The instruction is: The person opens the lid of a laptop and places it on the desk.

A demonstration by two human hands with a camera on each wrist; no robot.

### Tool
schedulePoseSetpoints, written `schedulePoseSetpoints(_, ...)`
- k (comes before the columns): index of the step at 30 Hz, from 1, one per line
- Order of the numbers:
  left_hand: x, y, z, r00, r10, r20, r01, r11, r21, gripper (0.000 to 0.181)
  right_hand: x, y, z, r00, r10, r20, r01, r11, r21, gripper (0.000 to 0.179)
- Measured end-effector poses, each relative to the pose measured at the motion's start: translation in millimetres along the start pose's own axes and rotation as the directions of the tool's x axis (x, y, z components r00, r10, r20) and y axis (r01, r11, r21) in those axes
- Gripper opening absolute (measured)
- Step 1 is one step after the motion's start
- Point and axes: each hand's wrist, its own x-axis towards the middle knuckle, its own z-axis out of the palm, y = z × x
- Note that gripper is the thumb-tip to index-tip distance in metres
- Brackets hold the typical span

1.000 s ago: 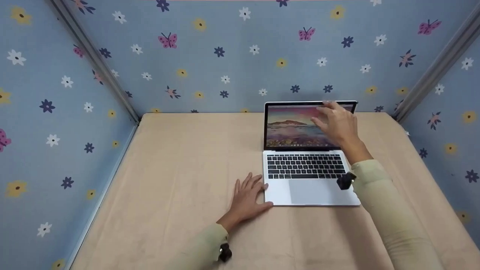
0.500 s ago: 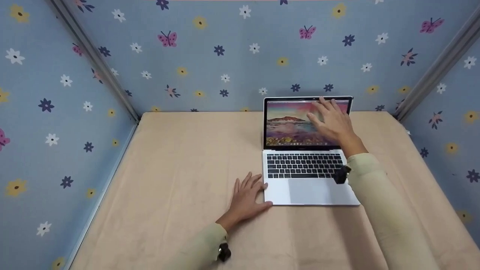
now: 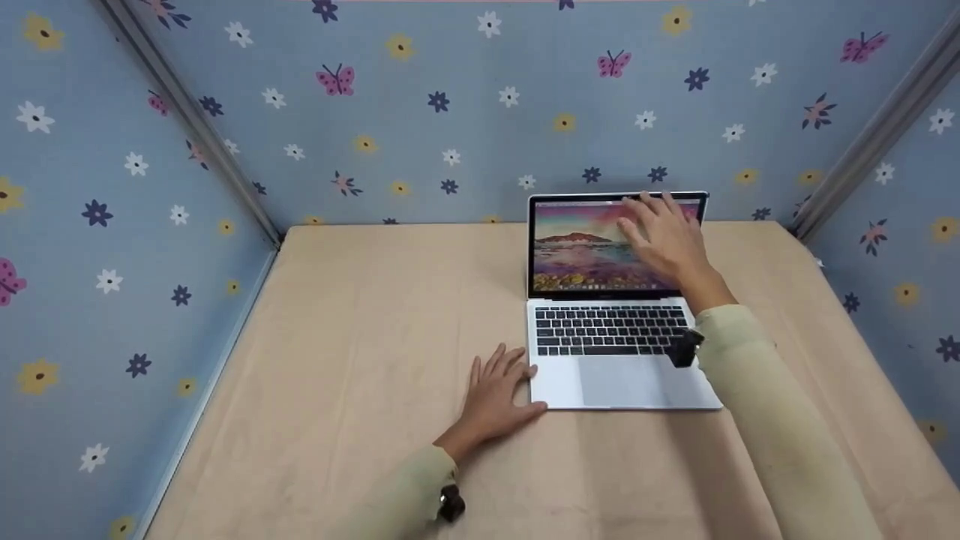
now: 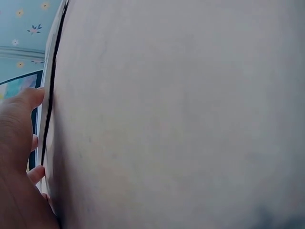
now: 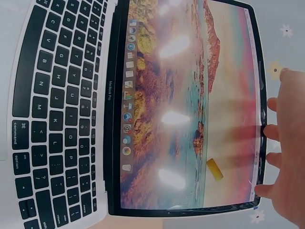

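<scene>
Head view shows a person seated at a beige table (image 3: pixel 337 360) walled on three sides by blue panels (image 3: pixel 420 112) printed with flowers and butterflies. An open silver laptop (image 3: pixel 622 379) sits on the far right part of the table, its screen (image 3: pixel 574 251) lit with a pink and orange landscape. The right hand (image 3: pixel 664 240) reaches over the keyboard (image 3: pixel 607 330) to the top edge of the screen, fingers straight and spread, their tips touching the upper frame; nothing is gripped. The left hand (image 3: pixel 495 394) lies flat on the table just beside the laptop's near left corner, fingers relaxed and extended, the thumb against the laptop's edge. Right wrist view shows the fingertips (image 5: pixel 269 131) resting along the screen's black border. Left wrist view is mostly filled by the tabletop, with the fingers (image 4: pixel 21 107) next to the laptop's side.
</scene>
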Motion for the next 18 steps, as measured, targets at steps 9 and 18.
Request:
schedulePoseSetpoints(9, -2.6, 2.7, -3.3, 1.0, -0.006, 0.017, 0.006, 0.999, 0.036, 0.064, -4.5, -0.5, -0.2, 0.989, -0.089, -0.117, 0.087, 0.996, -0.017, 0.056)
schedulePoseSetpoints(18, -0.3, 7.2, -9.3, 0.998, -0.034, 0.057, 0.028, 0.994, 0.102, 0.069, -9.3, 2.1, -0.3, 0.987, -0.104, -0.123, 0.102, 0.995, -0.019, 0.053)
